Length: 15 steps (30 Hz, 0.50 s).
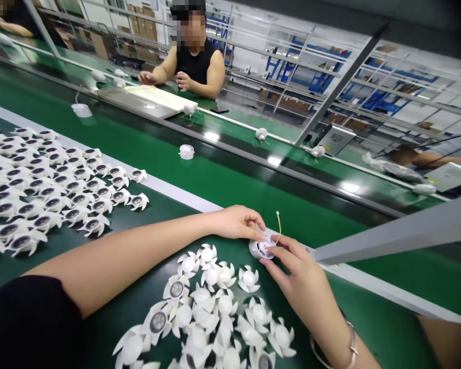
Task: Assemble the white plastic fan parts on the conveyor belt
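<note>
Both of my hands close around a small round white fan housing [258, 249] at the belt's near edge. A thin yellow wire [279, 228] with a white plug sticks up from it. My left hand [240, 223] grips it from the left and above, fingers curled. From the right, my right hand [297, 264] holds it between thumb and fingers. Inside the housing a white part shows, partly hidden by my fingers. Just below lies a loose pile of white fan blades [202, 297], some face down, some showing a dark round hub.
Rows of white fan blades [54, 179] lie at the left. Another white housing [186, 151] rests on the green belt [223, 179]. A grey post [399, 230] slants in at right. Across the line sits a co-worker [200, 61] by a lit panel [157, 100].
</note>
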Each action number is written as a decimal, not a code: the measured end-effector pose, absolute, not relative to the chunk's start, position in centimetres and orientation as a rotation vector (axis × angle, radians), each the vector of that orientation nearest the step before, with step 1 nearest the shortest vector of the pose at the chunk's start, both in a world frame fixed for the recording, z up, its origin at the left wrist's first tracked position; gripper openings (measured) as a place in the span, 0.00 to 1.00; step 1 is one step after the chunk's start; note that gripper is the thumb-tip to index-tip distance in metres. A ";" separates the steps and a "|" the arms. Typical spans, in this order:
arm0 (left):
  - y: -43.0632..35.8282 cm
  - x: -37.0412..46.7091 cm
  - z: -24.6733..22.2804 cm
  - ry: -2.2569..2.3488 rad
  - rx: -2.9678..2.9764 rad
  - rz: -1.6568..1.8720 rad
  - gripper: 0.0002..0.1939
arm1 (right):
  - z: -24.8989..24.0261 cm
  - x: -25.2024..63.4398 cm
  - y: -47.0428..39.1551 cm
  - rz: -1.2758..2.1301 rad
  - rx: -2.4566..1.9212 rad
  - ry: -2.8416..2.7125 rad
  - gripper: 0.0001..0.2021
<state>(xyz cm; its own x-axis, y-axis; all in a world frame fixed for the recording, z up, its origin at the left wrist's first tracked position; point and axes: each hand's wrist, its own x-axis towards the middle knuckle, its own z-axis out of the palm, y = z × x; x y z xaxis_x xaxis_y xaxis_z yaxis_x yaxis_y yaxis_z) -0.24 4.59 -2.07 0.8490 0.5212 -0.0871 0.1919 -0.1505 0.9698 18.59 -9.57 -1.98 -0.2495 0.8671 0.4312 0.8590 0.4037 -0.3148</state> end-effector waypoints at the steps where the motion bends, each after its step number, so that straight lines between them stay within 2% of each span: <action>1: 4.6 -0.2 -2.1 0.560 1.729 0.303 0.21 | -2.0 18.4 -9.6 0.004 -1.478 -2.123 0.07; 5: 4.8 0.0 -1.8 0.584 1.722 0.264 0.17 | -1.8 17.8 -9.7 -0.049 -1.567 -2.120 0.09; 11: 4.1 -0.4 -1.7 0.623 1.786 0.282 0.21 | -1.0 18.7 -10.2 0.090 -1.530 -2.227 0.07; 13: 3.8 -0.7 -1.5 0.595 1.804 0.243 0.22 | -0.7 19.9 -10.2 -0.021 -1.645 -2.218 0.10; 15: 3.4 -0.8 -1.0 0.575 1.847 0.175 0.24 | -0.3 21.4 -10.3 -0.228 -1.883 -2.086 0.17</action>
